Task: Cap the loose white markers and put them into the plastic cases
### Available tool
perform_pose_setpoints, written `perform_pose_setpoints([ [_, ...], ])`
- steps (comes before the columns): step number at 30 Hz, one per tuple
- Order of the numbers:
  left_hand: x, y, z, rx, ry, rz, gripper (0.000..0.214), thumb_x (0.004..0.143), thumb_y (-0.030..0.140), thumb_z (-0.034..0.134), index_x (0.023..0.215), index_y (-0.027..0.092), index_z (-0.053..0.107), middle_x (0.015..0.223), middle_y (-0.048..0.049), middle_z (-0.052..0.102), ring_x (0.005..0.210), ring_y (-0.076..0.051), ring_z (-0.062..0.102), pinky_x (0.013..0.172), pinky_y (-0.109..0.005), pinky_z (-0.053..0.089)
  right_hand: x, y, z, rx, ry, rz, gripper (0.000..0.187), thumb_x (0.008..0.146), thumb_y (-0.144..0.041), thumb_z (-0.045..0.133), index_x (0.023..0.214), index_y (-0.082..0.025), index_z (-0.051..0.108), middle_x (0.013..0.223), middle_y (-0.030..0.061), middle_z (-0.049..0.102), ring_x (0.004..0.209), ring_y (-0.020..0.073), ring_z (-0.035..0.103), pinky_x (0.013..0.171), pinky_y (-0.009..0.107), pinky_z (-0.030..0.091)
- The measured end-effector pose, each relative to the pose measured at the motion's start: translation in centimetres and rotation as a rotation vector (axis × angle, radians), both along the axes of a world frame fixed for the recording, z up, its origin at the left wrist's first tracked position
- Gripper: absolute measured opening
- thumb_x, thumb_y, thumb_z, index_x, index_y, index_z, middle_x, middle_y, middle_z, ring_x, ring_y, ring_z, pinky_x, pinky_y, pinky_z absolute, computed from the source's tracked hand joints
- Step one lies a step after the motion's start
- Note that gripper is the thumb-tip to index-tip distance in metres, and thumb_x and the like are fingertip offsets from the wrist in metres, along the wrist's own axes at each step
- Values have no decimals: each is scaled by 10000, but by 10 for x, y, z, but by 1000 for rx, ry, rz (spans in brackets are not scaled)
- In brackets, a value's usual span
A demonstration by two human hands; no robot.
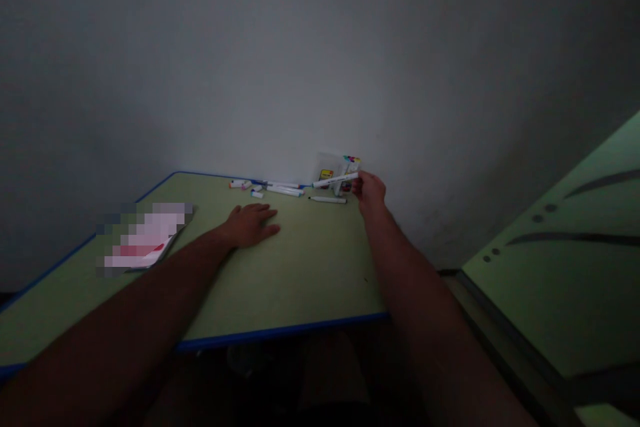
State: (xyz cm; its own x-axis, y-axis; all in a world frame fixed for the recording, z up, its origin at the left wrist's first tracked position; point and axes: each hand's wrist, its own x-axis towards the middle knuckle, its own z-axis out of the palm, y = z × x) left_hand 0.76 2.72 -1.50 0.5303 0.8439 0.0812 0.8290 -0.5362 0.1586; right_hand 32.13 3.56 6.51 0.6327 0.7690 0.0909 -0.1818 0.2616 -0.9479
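My right hand (pixel 371 193) pinches the right end of a white marker (pixel 335 180), lifted a little above the table's far right part. Behind that marker stands a clear plastic pouch (pixel 324 163) with a yellow and dark label, against the wall. Below it, an uncapped-looking white marker (pixel 327 200) with a dark tip lies on the table. My left hand (pixel 250 223) rests flat on the tabletop, fingers spread and holding nothing. Just beyond it lie several white markers (pixel 284 191) and loose caps (pixel 257 194).
The light green table (pixel 300 280) has a blue edge and stands against a grey wall (pixel 320 47). A flat item, partly blurred out (pixel 150 237), lies at the left. To the right is a green panel (pixel 565 247) with dark curved marks.
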Motion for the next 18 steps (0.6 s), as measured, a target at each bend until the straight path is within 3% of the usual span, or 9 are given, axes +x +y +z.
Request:
perform_pose_setpoints([
  [9,1,-1,3,1,48,11,740,924,658,308,1516,235,445,1609,-124,375,1470,-341,342,1124,-592,302,64,16,60,110,-135,-297,49,810,-158,622,815,-173,576,612,-60,568,477,74,536,381,156,437],
  [18,-1,5,-4,16,73,16,755,926,663,287,1535,240,424,1615,-114,366,1473,-345,336,1144,-583,280,92,44,90,6,-396,-479,117,810,-200,625,920,-159,634,702,-17,620,541,102,603,436,190,497],
])
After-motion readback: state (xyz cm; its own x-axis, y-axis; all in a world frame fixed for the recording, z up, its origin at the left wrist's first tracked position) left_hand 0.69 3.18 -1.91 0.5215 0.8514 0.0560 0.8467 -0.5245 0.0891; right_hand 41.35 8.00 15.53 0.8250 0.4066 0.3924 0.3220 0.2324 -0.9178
